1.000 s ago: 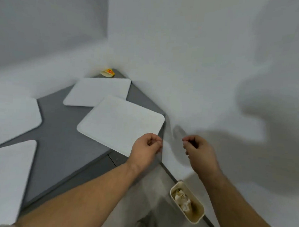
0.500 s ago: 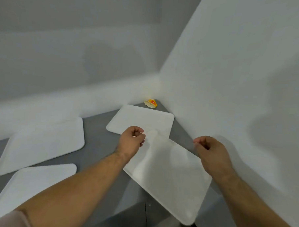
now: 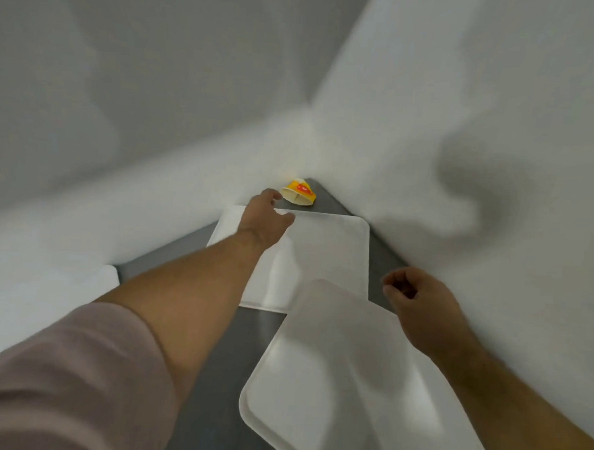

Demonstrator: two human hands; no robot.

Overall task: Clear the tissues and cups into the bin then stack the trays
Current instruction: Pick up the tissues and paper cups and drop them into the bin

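Note:
A yellow paper cup (image 3: 298, 195) with a red mark lies on its side in the far corner of the grey table (image 3: 225, 364). My left hand (image 3: 266, 218) is stretched out over the far white tray (image 3: 328, 256), fingers apart, just short of the cup and holding nothing. A nearer white tray (image 3: 333, 383) lies tilted at the front right, overlapping the far tray's corner. My right hand (image 3: 421, 306) hovers beside the near tray's far right edge, fingers loosely curled around nothing. No bin is in view.
White walls (image 3: 481, 96) meet at the corner just behind the cup and close off the right side. The edge of another white tray (image 3: 82, 283) shows at the left of the table.
My left arm has reached forward from the near tray toward the cup in the corner. The view has moved closer; the bin seen a second ago has left the frame.

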